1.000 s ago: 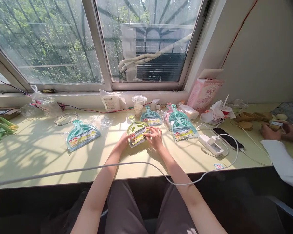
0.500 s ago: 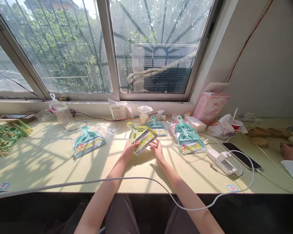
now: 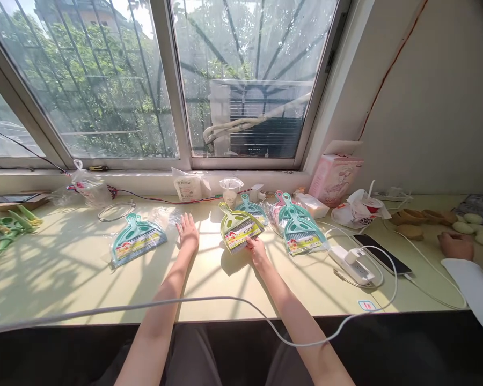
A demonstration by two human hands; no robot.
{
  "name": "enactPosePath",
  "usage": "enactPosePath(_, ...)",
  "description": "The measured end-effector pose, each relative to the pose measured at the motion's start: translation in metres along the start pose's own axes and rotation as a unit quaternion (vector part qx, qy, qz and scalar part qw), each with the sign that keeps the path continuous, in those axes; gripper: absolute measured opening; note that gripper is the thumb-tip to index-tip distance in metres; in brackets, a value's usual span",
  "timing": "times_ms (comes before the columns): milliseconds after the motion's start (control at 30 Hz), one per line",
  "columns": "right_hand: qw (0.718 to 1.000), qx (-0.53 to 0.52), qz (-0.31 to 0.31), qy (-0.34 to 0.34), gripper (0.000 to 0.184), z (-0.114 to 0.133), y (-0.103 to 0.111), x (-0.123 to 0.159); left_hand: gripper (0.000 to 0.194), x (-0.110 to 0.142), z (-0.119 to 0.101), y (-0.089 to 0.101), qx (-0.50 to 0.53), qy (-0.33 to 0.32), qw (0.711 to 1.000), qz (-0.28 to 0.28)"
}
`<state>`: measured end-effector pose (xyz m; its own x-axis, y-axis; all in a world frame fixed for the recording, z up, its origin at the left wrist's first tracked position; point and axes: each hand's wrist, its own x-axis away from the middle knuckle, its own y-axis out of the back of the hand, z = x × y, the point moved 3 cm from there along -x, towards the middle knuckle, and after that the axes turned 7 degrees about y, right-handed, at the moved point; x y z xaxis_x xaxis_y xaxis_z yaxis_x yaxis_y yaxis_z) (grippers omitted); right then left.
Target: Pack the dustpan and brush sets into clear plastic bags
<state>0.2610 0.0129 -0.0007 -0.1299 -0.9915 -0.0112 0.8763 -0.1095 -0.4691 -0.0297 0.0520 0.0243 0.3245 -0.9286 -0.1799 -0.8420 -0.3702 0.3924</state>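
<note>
Between thumb and fingers, my right hand (image 3: pixel 258 252) grips the lower right edge of a yellow-green dustpan and brush set (image 3: pixel 238 229), tilted just above the table. Its printed label faces me. My left hand (image 3: pixel 188 234) is open, fingers spread, beside crumpled clear plastic (image 3: pixel 167 217), and it holds nothing. Left of it lies a teal dustpan set (image 3: pixel 139 240) in a clear bag. Behind the yellow-green set is another teal dustpan set (image 3: pixel 250 208). To the right, several bagged sets overlap, with a teal one (image 3: pixel 301 233) in front and a pink handle (image 3: pixel 280 197) behind.
A white cable (image 3: pixel 209 298) crosses before my forearms. A power strip (image 3: pixel 352 265) and a phone (image 3: pixel 382 253) lie at right, near a co-worker's hand (image 3: pixel 456 245). Along the window stand a plastic cup (image 3: pixel 230 193) and a pink box (image 3: pixel 336 177). Green plant pieces (image 3: pixel 8 233) lie at far left.
My left hand has let go of the yellow-green set and moved left, fingers spreading. My right hand keeps hold of the set alone. The co-worker's hand and sleeve show more at right.
</note>
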Motion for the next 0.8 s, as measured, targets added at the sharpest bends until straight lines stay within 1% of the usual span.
enactPosePath(33,1.000,-0.002,-0.005,-0.006,0.042,0.002,-0.001,0.000,0.051,-0.007,0.001,0.007,-0.064,0.026,0.997,-0.017)
enactPosePath(67,1.000,-0.006,-0.010,-0.011,0.041,0.003,-0.002,0.000,0.042,-0.012,0.001,0.013,-0.104,0.038,0.994,-0.014)
enactPosePath(100,1.000,-0.012,-0.012,-0.015,0.041,0.004,-0.002,0.000,0.031,-0.015,0.000,0.017,-0.133,0.045,0.990,-0.008)
enactPosePath(167,1.000,-0.024,-0.011,-0.017,0.041,0.006,-0.003,0.000,0.015,-0.011,-0.001,0.022,-0.144,0.027,0.989,0.031)
enactPosePath(267,0.999,-0.029,-0.009,-0.020,0.037,0.006,-0.003,0.000,0.012,0.009,0.006,0.034,-0.144,-0.019,0.985,0.088)
enactPosePath(333,0.999,-0.023,-0.015,-0.025,0.032,0.005,-0.001,-0.001,0.008,0.025,0.016,0.050,-0.170,-0.037,0.977,0.125)
enactPosePath(367,0.999,-0.019,-0.015,-0.026,0.030,0.004,0.000,-0.001,0.007,0.033,0.020,0.060,-0.190,-0.037,0.972,0.133)
enactPosePath(400,1.000,-0.012,-0.008,-0.025,0.030,0.004,0.001,-0.002,0.007,0.039,0.024,0.070,-0.209,-0.030,0.969,0.127)
enactPosePath(433,1.000,-0.004,0.003,-0.022,0.031,0.003,0.002,-0.002,0.007,0.044,0.025,0.078,-0.226,-0.022,0.968,0.109)
enactPosePath(500,0.999,0.012,0.034,-0.012,0.031,0.002,0.002,-0.003,0.008,0.050,0.020,0.088,-0.246,-0.013,0.968,0.038)
enactPosePath(533,0.999,0.017,0.045,-0.009,0.030,0.001,0.002,-0.004,0.014,0.051,0.014,0.087,-0.250,-0.021,0.968,0.003)
enactPosePath(567,0.999,0.019,0.048,-0.010,0.029,0.000,0.002,-0.004,0.024,0.050,0.008,0.082,-0.251,-0.037,0.967,-0.020)
enactPosePath(633,0.999,0.013,0.034,-0.028,0.028,-0.002,0.003,-0.004,0.042,0.048,-0.002,0.061,-0.256,-0.046,0.965,-0.013)
enactPosePath(667,0.999,0.006,0.024,-0.039,0.027,-0.002,0.003,-0.004,0.047,0.046,-0.005,0.047,-0.263,-0.046,0.964,0.013)
enactPosePath(733,0.998,-0.007,0.010,-0.057,0.028,-0.001,0.005,-0.002,0.054,0.044,-0.005,0.020,-0.307,-0.042,0.946,0.099)
enactPosePath(767,0.998,-0.011,0.010,-0.062,0.028,0.000,0.006,-0.002,0.053,0.043,-0.003,0.009,-0.322,-0.045,0.937,0.130)
enactPosePath(800,0.998,-0.011,0.013,-0.065,0.028,0.002,0.008,-0.001,0.049,0.043,-0.001,0.001,-0.329,-0.053,0.932,0.146)
